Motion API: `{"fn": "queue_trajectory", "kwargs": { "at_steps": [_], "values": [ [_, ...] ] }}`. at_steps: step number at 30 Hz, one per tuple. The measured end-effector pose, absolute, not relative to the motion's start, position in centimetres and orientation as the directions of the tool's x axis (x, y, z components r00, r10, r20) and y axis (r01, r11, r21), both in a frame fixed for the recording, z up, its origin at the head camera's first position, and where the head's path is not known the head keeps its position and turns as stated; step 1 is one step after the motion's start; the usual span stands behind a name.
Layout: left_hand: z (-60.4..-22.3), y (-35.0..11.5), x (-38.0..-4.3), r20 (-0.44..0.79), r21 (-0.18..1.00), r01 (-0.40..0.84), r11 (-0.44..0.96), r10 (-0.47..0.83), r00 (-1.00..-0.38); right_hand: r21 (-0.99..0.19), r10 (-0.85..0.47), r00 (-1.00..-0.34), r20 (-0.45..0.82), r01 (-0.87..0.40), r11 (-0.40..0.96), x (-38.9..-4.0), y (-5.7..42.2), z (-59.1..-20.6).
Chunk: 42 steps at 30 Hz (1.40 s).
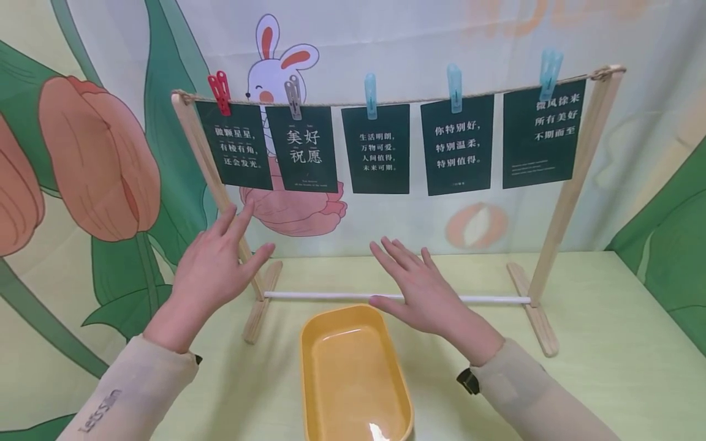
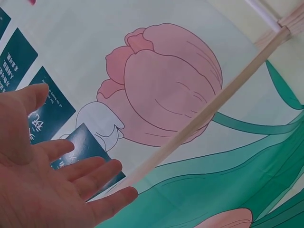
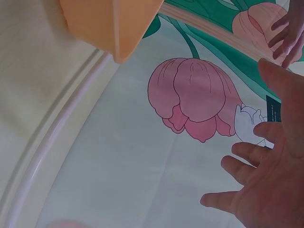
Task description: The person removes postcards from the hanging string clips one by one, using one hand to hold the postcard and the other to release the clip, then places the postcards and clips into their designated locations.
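Several dark green cards with white writing hang in a row from a twine line (image 1: 325, 103) on a wooden stand. A red clothespin (image 1: 219, 93) holds the leftmost card (image 1: 234, 147), a grey clothespin (image 1: 293, 98) the card beside it (image 1: 303, 150), and light blue clothespins the others, such as the middle card (image 1: 376, 150). My left hand (image 1: 212, 260) is in the air near the stand's left post, below the leftmost card, fingers extended and holding nothing. My right hand (image 1: 421, 288) hovers above the tray's far right corner, fingers spread, also holding nothing.
A yellow tray (image 1: 309, 380) lies on the pale table between my forearms. The stand has a white crossbar (image 1: 314, 296), wooden feet (image 1: 532, 309) and a right post (image 1: 573, 190). Behind hangs a cloth printed with tulips and a rabbit (image 1: 267, 73).
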<state>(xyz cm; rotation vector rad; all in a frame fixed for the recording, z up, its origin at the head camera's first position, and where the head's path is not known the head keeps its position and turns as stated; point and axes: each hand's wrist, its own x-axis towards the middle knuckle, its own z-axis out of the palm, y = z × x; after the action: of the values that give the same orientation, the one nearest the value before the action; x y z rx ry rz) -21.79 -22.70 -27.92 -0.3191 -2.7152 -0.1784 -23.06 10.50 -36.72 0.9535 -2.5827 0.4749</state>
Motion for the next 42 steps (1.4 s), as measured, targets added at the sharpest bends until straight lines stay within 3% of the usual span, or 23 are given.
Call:
{"fn": "queue_trajectory", "kwargs": {
  "at_steps": [21,42],
  "values": [
    [-25.4,-22.3,-22.2,0.449,0.080,0.234,0.969,0.174,-0.876,-0.272,-0.558,-0.701,0.444,-0.699,0.662,-23.8,8.1,-35.9],
    [-22.3,-22.4,-22.4,0.546,0.053,0.295,0.954,0.219,-0.809,-0.538,-0.548,-0.739,0.393,-0.668,0.515,-25.2,6.6,-34.5]
  ]
}}
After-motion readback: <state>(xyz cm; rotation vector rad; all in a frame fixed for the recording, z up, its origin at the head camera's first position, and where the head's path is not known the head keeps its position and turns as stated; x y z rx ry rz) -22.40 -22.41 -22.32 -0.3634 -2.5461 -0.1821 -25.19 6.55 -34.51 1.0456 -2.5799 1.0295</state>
